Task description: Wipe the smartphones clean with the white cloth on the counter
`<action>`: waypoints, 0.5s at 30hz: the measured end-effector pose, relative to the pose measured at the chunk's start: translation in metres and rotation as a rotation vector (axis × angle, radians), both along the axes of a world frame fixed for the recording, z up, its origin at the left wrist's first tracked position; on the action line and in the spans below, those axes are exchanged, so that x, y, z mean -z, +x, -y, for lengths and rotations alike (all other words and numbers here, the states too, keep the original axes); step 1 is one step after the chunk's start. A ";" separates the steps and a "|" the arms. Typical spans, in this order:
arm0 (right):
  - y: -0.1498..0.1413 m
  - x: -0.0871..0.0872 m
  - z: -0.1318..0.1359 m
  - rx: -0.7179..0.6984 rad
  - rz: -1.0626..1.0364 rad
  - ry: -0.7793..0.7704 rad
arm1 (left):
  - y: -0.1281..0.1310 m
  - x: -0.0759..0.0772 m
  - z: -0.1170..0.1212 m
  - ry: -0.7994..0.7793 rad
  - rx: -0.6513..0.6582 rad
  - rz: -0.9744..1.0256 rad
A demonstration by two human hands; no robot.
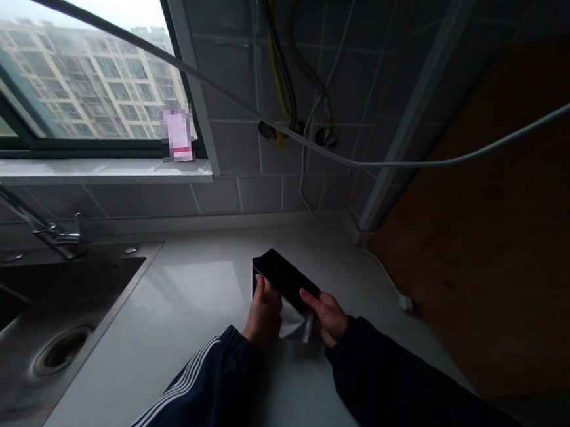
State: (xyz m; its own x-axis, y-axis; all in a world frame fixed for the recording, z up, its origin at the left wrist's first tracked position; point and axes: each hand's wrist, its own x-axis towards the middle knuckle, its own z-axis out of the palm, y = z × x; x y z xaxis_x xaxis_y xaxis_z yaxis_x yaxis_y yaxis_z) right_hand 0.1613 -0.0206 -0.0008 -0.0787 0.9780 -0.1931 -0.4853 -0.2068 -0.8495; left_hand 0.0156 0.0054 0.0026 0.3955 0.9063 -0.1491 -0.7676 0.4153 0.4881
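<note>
A black smartphone (pixel 285 280) is held tilted just above the white stone countertop (pixel 197 293), its dark face turned up. My left hand (pixel 263 312) grips its left edge. My right hand (pixel 327 317) pinches a crumpled white cloth (pixel 294 324) against the phone's lower edge, with the thumb reaching onto the phone. The cloth's folds hide part of that edge. Dark sleeves cover both forearms, the left one with white stripes.
A stainless steel sink (pixel 38 331) and chrome faucet (pixel 44 226) are on the left. Behind the countertop rise a tiled wall (pixel 244 194) and window sill. A white cable (pixel 360 165) crosses above. A white plug (pixel 404 303) lies at the right, near a brown wooden panel (pixel 488 224).
</note>
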 end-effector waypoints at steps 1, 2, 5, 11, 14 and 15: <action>-0.001 0.002 0.001 -0.037 -0.016 -0.014 | 0.002 -0.001 -0.001 0.009 -0.030 0.002; -0.002 0.004 0.002 -0.071 -0.028 -0.026 | 0.004 -0.002 -0.003 0.011 -0.056 0.004; 0.000 0.014 0.000 -0.182 -0.027 -0.050 | 0.009 -0.004 -0.006 0.008 -0.094 0.014; 0.022 0.029 -0.011 -0.396 0.142 -0.167 | 0.001 -0.002 -0.010 0.011 -0.049 -0.002; 0.038 0.023 -0.020 -0.339 0.181 -0.160 | -0.008 0.000 -0.012 -0.046 -0.041 0.000; 0.043 0.020 -0.023 -0.295 0.191 -0.149 | -0.011 0.000 -0.013 -0.063 -0.033 0.002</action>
State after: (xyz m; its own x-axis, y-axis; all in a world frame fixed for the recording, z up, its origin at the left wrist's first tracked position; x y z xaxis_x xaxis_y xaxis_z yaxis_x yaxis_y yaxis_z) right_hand 0.2046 0.0027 -0.0208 -0.3015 0.8787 -0.3702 -0.2223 -0.4423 -0.8689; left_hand 0.0048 0.0180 0.0028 0.3663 0.9076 -0.2052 -0.7822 0.4197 0.4604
